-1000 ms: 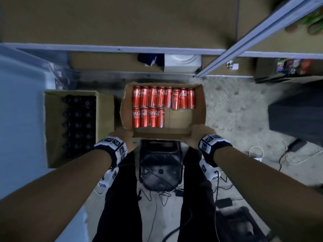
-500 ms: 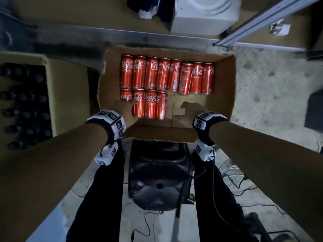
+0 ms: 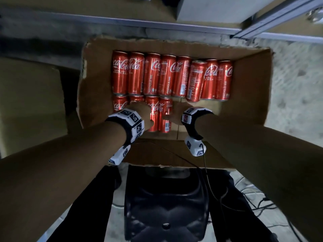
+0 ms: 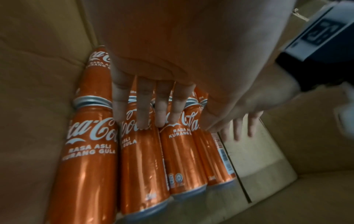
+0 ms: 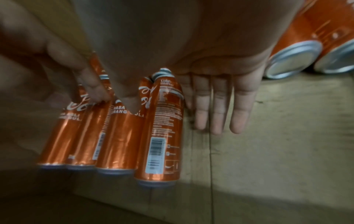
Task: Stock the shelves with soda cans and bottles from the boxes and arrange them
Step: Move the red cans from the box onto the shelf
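Cans (image 3: 172, 76) lie in box (image 3: 248, 88), hands (image 3: 139, 109) inside

Concrete floor (image 3: 297, 81), speckled grey. Directly on it: open cardboard box (image 3: 253, 88) w/ red soda cans (image 3: 167, 75) lying flat inside; second cardboard box (image 3: 29, 102) just beside, at left.

1. The cans (image 3: 167, 75) were glossy red metal with bare silvery ends.
2. The box (image 3: 248, 88) at twelve o'clock was matt brown cardboard, its edges ragged.
3. The floor (image 3: 297, 84) at two o'clock looked rough and speckled, like concrete.
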